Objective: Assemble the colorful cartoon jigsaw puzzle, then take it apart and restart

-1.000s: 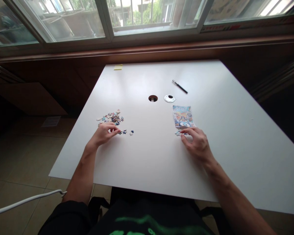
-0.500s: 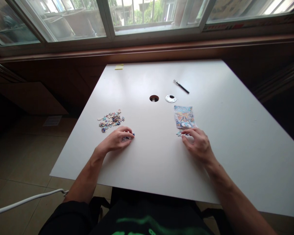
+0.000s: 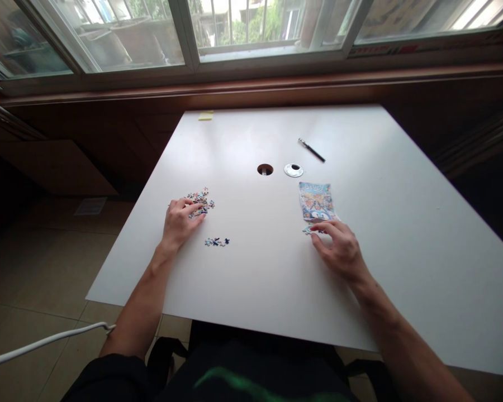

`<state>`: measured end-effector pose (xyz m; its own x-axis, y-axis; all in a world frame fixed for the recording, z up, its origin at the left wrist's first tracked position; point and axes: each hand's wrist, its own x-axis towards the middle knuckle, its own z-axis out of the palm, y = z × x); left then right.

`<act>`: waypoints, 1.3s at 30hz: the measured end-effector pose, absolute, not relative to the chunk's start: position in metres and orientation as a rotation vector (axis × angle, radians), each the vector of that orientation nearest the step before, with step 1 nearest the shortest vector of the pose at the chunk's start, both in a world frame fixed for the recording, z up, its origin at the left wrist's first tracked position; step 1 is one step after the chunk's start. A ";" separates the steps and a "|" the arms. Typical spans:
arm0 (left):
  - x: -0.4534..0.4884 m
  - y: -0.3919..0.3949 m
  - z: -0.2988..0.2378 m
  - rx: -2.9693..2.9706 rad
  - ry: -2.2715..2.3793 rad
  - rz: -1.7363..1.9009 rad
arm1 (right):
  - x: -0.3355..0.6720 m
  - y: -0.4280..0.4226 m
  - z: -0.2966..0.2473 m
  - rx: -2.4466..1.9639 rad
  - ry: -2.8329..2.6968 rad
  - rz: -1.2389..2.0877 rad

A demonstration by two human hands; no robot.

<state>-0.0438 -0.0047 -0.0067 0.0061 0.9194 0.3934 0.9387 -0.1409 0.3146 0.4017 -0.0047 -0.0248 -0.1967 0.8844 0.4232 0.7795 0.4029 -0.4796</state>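
My left hand (image 3: 180, 221) lies over the loose pile of jigsaw pieces (image 3: 200, 196) on the left side of the table, its fingers spread and covering part of the pile. Nearer to me is a smaller cluster of jigsaw pieces (image 3: 215, 242), apart from that hand. My right hand (image 3: 337, 245) rests on the table with thumb and fingers apart, just above a few pale blue jigsaw pieces (image 3: 307, 230), partly hidden by the fingers. Right behind those pieces lies a creased, colourful picture sheet (image 3: 316, 200).
The white table (image 3: 268, 290) has a round cable hole (image 3: 265, 169) with its metal cover (image 3: 294, 170) lying beside it. A black pen (image 3: 312, 150) lies further back, and a yellow sticky note (image 3: 205, 115) is at the far left corner. Windows stand behind the table.
My left hand has moved left and away from me, off the small cluster and onto the larger pile, uncovering the cluster. My right hand has stayed almost still.
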 end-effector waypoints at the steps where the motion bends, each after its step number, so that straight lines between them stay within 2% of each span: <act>1: -0.042 -0.003 -0.009 -2.216 -2.039 -0.767 | 0.401 -0.005 -0.025 -1.406 -2.016 0.209; 6: -0.038 0.002 -0.009 -2.246 -2.022 -0.728 | 0.400 -0.004 -0.025 -1.386 -2.004 0.199; 14: -0.039 0.001 -0.001 -2.340 -1.852 -1.095 | 0.400 -0.001 -0.025 -1.372 -1.988 0.190; 25: -0.022 -0.012 0.005 -2.922 -1.633 -0.805 | 0.403 0.008 -0.026 -1.342 -1.955 0.173; 31: -0.053 -0.003 -0.002 -2.238 -1.922 -1.084 | 0.411 0.014 -0.026 -1.348 -1.870 0.199; 39: -0.056 0.004 -0.019 -2.148 -1.961 -0.807 | 0.414 0.018 -0.029 -1.357 -1.748 0.188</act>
<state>-0.0556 0.0042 -0.0193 0.0163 0.8883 0.4589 0.9541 -0.1511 0.2586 0.4136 0.0183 -0.0287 -0.0064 0.8393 0.5436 0.7046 0.3895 -0.5932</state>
